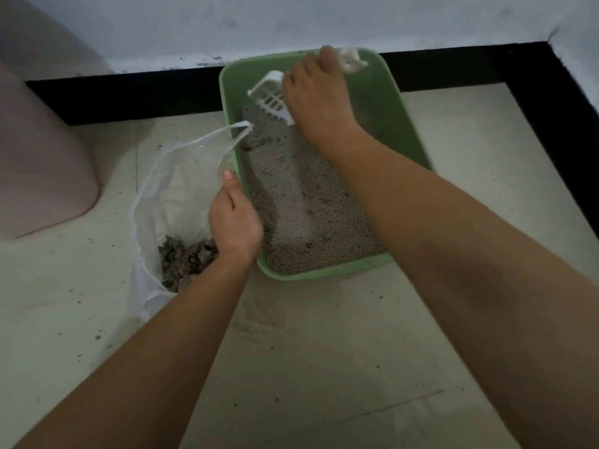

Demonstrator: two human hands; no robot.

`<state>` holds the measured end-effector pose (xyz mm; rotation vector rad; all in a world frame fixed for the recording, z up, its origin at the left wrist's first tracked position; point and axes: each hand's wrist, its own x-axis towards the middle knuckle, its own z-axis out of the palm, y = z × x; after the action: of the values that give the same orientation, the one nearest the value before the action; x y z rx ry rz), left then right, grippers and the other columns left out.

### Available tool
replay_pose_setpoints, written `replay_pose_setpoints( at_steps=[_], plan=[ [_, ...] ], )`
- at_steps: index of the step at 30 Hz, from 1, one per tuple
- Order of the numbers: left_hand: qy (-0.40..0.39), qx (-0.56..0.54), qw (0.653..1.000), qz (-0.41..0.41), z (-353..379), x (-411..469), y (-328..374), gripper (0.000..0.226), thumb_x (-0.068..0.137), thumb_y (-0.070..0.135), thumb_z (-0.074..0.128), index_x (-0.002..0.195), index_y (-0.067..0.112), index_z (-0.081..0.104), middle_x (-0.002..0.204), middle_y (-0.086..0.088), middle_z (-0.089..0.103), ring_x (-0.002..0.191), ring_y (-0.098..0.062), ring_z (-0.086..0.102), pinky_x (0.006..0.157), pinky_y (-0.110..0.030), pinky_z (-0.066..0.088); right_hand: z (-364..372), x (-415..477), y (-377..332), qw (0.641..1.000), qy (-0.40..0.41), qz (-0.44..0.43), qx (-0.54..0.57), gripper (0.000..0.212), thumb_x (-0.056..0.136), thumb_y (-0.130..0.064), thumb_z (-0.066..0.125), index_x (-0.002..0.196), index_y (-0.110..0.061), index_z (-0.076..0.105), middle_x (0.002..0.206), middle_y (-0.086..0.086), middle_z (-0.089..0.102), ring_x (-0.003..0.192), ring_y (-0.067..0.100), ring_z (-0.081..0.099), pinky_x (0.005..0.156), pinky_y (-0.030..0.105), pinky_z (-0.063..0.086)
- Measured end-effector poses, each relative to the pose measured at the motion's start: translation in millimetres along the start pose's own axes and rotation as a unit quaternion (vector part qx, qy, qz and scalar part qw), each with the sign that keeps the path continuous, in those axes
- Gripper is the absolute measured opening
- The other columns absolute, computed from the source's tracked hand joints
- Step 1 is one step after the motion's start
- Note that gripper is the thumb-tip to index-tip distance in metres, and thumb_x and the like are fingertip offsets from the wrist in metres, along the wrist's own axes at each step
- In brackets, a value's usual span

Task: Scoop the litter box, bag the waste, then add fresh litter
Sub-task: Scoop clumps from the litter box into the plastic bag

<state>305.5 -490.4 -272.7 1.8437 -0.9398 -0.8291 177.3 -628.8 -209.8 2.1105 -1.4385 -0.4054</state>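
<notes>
In the centre of the frame, the green litter box point(325, 275) is holding grey litter point(301, 196), the right hand point(319, 95) gripping the white scoop point(272, 92) at its far end, while the left hand point(235, 222) is gripping the edge of the white bag point(146, 202) containing clumps point(184, 257).

On the floor point(324, 351), close before the wall point(291, 21): litter box point(324, 274) with litter point(291, 196) inside, scoop point(275, 98) at its far end; just left, bag point(152, 196) holding clumps point(184, 257).
</notes>
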Motion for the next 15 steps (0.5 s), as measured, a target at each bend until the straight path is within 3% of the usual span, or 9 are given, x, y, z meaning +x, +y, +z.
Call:
replay_pose_setpoints(
  at_steps=[4, 9, 12, 15],
  plan=[
    [0.004, 0.015, 1.000, 0.010, 0.7, 1.9, 0.3, 0.059, 0.106, 0.043, 0.021, 0.094, 0.005, 0.065, 0.087, -0.009, 0.064, 0.083, -0.023, 0.059, 0.075, -0.034, 0.045, 3.0, 17.4, -30.4, 0.997, -0.002, -0.076, -0.005, 0.023, 0.087, -0.017, 0.066, 0.107, -0.008, 0.061, 0.102, 0.014, 0.064, 0.102, 0.027, 0.057, 0.102, 0.039, 0.035],
    [-0.003, 0.007, 1.000, 0.012, 1.5, 3.9, 0.6, 0.059, 0.105, 0.044, 0.021, 0.115, 0.006, 0.065, 0.110, -0.016, 0.067, 0.103, -0.029, 0.061, 0.092, -0.043, 0.049, 26.5, -39.2, 10.6, 0.974, 0.110, -0.186, 0.063, 0.048, 0.078, -0.016, 0.071, 0.124, -0.017, 0.059, 0.109, 0.006, 0.067, 0.101, 0.024, 0.058, 0.098, 0.038, 0.037],
    [-0.004, -0.009, 1.000, 0.007, 2.0, 3.7, 0.3, 0.060, 0.105, 0.046, 0.021, 0.124, 0.008, 0.063, 0.119, -0.016, 0.065, 0.112, -0.029, 0.059, 0.099, -0.044, 0.047, 32.4, -89.1, 41.9, 0.948, 0.135, -0.268, 0.104, 0.052, 0.080, -0.016, 0.067, 0.131, -0.016, 0.058, 0.106, 0.007, 0.067, 0.097, 0.026, 0.060, 0.094, 0.040, 0.032],
    [-0.003, -0.020, 1.000, 0.003, 1.8, 3.2, -1.4, 0.060, 0.104, 0.046, 0.021, 0.117, 0.008, 0.065, 0.108, -0.015, 0.068, 0.105, -0.031, 0.061, 0.094, -0.044, 0.049, 25.8, -114.2, 64.7, 0.954, 0.146, -0.236, 0.117, 0.048, 0.083, -0.018, 0.068, 0.130, -0.013, 0.059, 0.101, 0.011, 0.068, 0.091, 0.028, 0.061, 0.091, 0.041, 0.031]
  ],
)
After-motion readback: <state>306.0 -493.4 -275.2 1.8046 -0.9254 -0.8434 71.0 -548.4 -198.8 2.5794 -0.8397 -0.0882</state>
